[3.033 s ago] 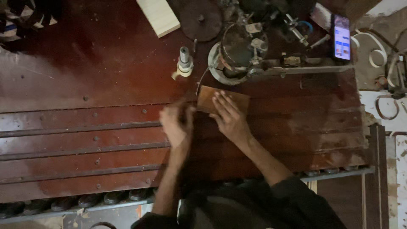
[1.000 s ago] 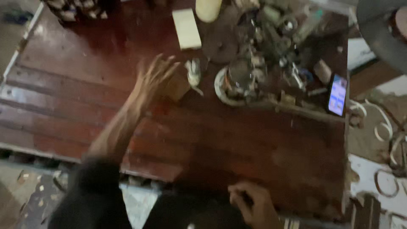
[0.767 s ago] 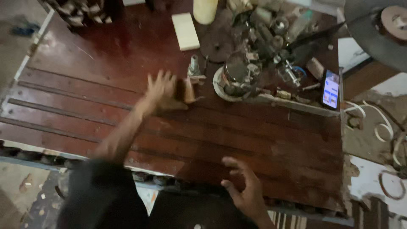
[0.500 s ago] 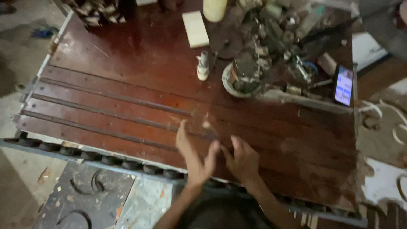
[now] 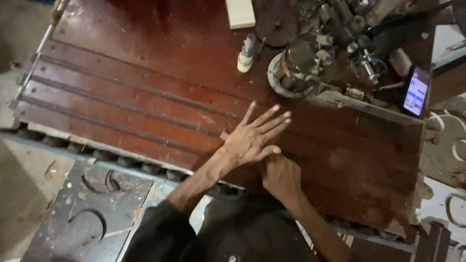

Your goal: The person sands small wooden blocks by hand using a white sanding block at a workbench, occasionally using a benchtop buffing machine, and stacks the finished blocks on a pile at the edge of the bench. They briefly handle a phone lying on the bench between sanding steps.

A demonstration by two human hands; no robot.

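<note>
Two bare hands meet low in the middle of the frame on a dark red-brown wooden counter (image 5: 145,97) whose planks run in long grooved strips from the upper left toward the lower right. The left hand (image 5: 252,138) lies palm down with its fingers (image 5: 272,119) spread and stretched out flat toward the upper right, gripping nothing. A small pale corner of wood (image 5: 224,135) peeks out at the wrist edge of this hand, touching the counter; what more of it lies under the palm cannot be told. The right hand (image 5: 280,175) sits just below and to the right of the left one, touching it, its fingers curled under so that whether it grips anything cannot be told. Both dark sleeves enter from the bottom edge of the frame. Well apart from the hands, near the top middle, a small whitish bottle with a grey cap (image 5: 245,53) lies on the counter, and just above it rests a pale rectangular wooden block (image 5: 240,12). Beside that block is a flat dark round metal disc (image 5: 276,25). To the right of the bottle stands a dark round machine part in a pale ring (image 5: 296,68), with a heap of metal fittings and tools (image 5: 354,43) behind it in the upper right. A lit smartphone (image 5: 416,90) stands tilted at the right edge of the counter.
</note>
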